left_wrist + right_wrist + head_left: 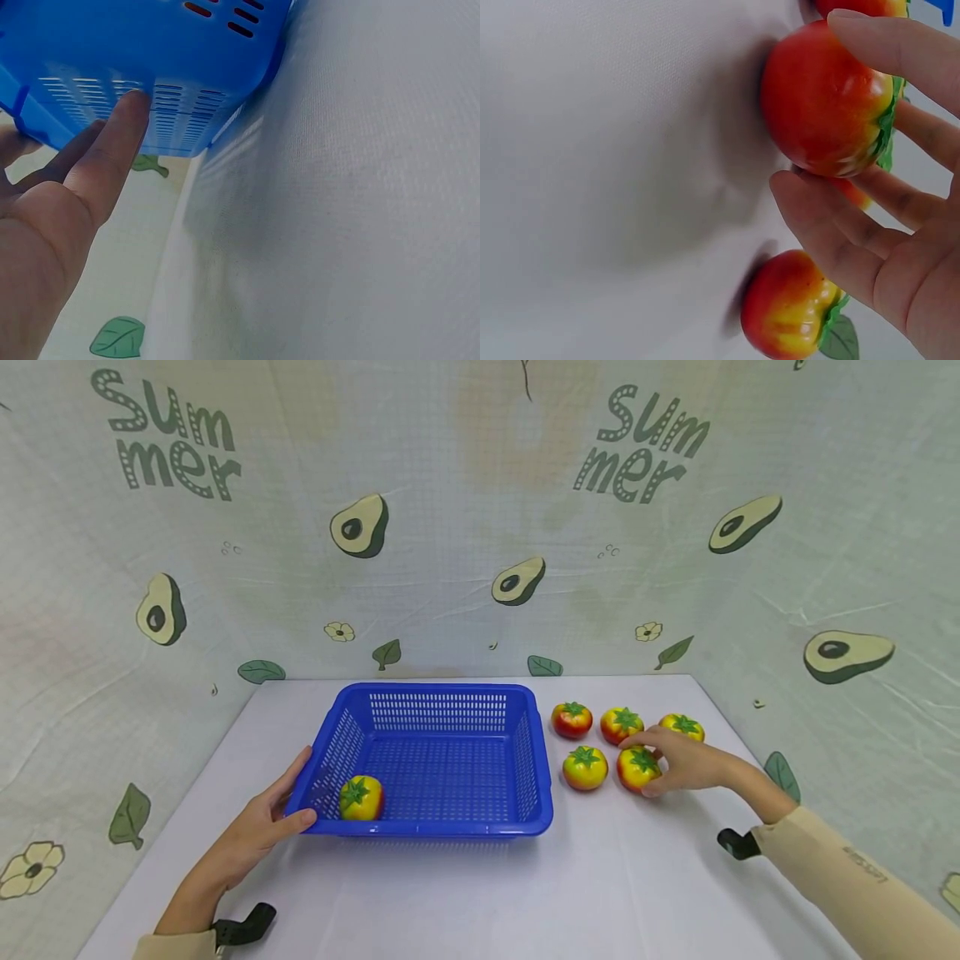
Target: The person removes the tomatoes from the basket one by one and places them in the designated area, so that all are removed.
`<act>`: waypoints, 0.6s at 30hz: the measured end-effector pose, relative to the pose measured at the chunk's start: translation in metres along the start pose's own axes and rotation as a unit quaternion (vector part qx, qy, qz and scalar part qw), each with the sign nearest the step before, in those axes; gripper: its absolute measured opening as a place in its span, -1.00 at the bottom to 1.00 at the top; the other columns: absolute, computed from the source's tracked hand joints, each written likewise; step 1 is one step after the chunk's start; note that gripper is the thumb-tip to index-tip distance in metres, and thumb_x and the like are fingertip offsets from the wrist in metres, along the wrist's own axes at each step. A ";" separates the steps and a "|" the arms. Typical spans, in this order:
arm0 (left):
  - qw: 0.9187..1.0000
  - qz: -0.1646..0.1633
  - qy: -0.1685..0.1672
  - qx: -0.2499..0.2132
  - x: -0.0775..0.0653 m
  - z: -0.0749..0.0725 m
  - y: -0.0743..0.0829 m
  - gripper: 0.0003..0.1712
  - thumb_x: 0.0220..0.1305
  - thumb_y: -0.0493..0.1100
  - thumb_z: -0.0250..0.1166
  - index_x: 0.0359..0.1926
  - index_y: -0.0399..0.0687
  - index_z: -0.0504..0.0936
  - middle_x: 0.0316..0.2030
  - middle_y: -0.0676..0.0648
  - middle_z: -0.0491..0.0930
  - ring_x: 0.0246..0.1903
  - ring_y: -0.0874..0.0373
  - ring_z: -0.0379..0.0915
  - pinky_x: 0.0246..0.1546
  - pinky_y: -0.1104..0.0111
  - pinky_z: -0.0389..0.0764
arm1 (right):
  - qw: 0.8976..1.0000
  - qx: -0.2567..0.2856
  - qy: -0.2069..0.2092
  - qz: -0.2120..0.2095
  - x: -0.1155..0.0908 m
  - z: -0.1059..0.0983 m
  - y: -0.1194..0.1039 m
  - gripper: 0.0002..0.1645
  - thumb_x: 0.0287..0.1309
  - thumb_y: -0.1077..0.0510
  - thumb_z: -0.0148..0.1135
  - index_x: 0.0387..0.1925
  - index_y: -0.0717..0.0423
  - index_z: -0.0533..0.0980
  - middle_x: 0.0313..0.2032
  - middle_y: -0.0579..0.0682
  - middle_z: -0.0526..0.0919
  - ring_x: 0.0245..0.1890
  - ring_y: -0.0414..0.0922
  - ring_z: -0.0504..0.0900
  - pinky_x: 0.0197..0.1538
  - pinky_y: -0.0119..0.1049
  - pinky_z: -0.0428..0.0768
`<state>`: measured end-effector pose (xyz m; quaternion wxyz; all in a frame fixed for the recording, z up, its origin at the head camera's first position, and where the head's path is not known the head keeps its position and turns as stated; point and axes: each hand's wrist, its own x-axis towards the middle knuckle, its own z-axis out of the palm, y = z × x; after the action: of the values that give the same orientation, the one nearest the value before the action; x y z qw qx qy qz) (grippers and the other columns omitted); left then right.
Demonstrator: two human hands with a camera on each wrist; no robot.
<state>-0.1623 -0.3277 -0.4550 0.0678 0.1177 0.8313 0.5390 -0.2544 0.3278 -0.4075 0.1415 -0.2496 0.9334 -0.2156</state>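
A blue plastic basket [435, 828] with slotted walls stands on the table, a yellow-red tomato [362, 798] in its near left corner. My left hand [262, 818] holds the basket by that corner, thumb at the rim. In the left wrist view, fingers [112, 154] lie against the basket's outer wall [172, 45]. On the right, my right hand [678, 762] grips a red-yellow tomato [637, 768] with a green leafy top. Seen from the right wrist, the thumb touches this tomato [821, 97] and other fingers pass behind it; one fingertip stands apart below.
Around the right hand sit more tomatoes: one red [572, 720], one yellow [585, 768], one behind the hand [621, 724] and one at the far right [682, 727]. A white cloth covers the table [480, 902]. A printed curtain [450, 610] encloses the back and sides.
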 end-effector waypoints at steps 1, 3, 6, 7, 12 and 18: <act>1.000 0.000 0.000 0.001 0.000 0.000 0.000 0.04 0.56 -0.12 0.27 0.74 0.26 -0.22 0.70 -0.33 -0.23 0.53 -0.54 0.01 0.15 0.69 0.36 | 1.000 0.001 -0.001 -0.001 0.000 0.000 0.000 -0.17 0.11 0.04 0.63 0.38 0.12 0.50 0.22 0.17 0.55 0.02 0.04 0.56 0.06 0.10 0.67; 1.000 0.001 0.000 0.002 0.000 0.000 0.000 0.04 0.56 -0.12 0.27 0.74 0.26 -0.22 0.70 -0.33 -0.24 0.53 -0.55 -0.01 0.15 0.69 0.36 | 1.000 0.004 -0.002 -0.002 0.000 -0.002 0.000 -0.18 0.11 0.04 0.63 0.37 0.11 0.51 0.22 0.17 0.55 0.05 0.07 0.57 0.08 0.13 0.67; 1.000 0.001 -0.001 0.002 0.000 0.000 0.000 0.03 0.56 -0.13 0.27 0.74 0.27 -0.22 0.70 -0.33 -0.24 0.54 -0.55 -0.03 0.15 0.69 0.34 | 1.000 0.011 -0.003 -0.005 0.000 -0.004 0.000 -0.19 0.11 0.05 0.63 0.36 0.11 0.52 0.23 0.18 0.54 0.09 0.12 0.59 0.10 0.18 0.68; 1.000 0.001 -0.001 0.001 0.000 0.000 0.001 0.03 0.56 -0.13 0.27 0.74 0.27 -0.22 0.70 -0.33 -0.24 0.54 -0.55 -0.04 0.15 0.69 0.34 | 1.000 0.014 -0.004 -0.006 -0.001 -0.005 -0.001 -0.19 0.11 0.05 0.63 0.36 0.11 0.52 0.23 0.18 0.54 0.10 0.13 0.59 0.11 0.19 0.68; 1.000 0.000 -0.003 -0.002 0.000 0.000 0.001 0.04 0.56 -0.13 0.27 0.74 0.25 -0.22 0.70 -0.33 -0.25 0.54 -0.56 -0.05 0.15 0.69 0.34 | 1.000 0.010 -0.003 -0.003 -0.002 -0.010 -0.004 -0.19 0.11 0.03 0.63 0.36 0.13 0.52 0.24 0.19 0.53 0.09 0.10 0.61 0.13 0.21 0.67; 1.000 0.000 -0.003 0.000 0.000 -0.001 0.000 0.04 0.56 -0.12 0.27 0.74 0.27 -0.22 0.70 -0.32 -0.24 0.54 -0.56 -0.04 0.15 0.69 0.35 | 1.000 -0.006 0.004 -0.006 -0.004 -0.016 -0.005 -0.17 0.10 0.00 0.64 0.37 0.11 0.53 0.15 0.17 0.54 0.08 0.11 0.60 0.11 0.16 0.67</act>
<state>-0.1627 -0.3287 -0.4547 0.0706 0.1194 0.8309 0.5389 -0.2553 0.3310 -0.3904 0.1354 -0.2551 0.9337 -0.2118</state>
